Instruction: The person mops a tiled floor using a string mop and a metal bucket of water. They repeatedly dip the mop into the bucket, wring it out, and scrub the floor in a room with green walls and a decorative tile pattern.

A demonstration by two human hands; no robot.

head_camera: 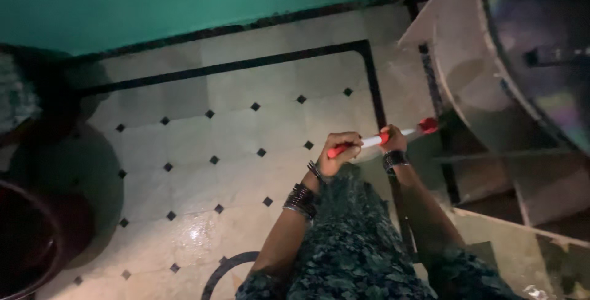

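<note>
Both hands are on the mop handle (375,141), a white rod with red sections: the left hand (338,150) has its grip closed round the red end nearest the body, and the right hand (392,141) is clenched on it just beyond. The handle runs from the hands toward the stone steps (479,91), its red far tip almost at their foot. Below the handle lies the pale tiled floor (203,152), wet and shiny, and a dark bucket (31,238) sits well off to the handle's left.
</note>
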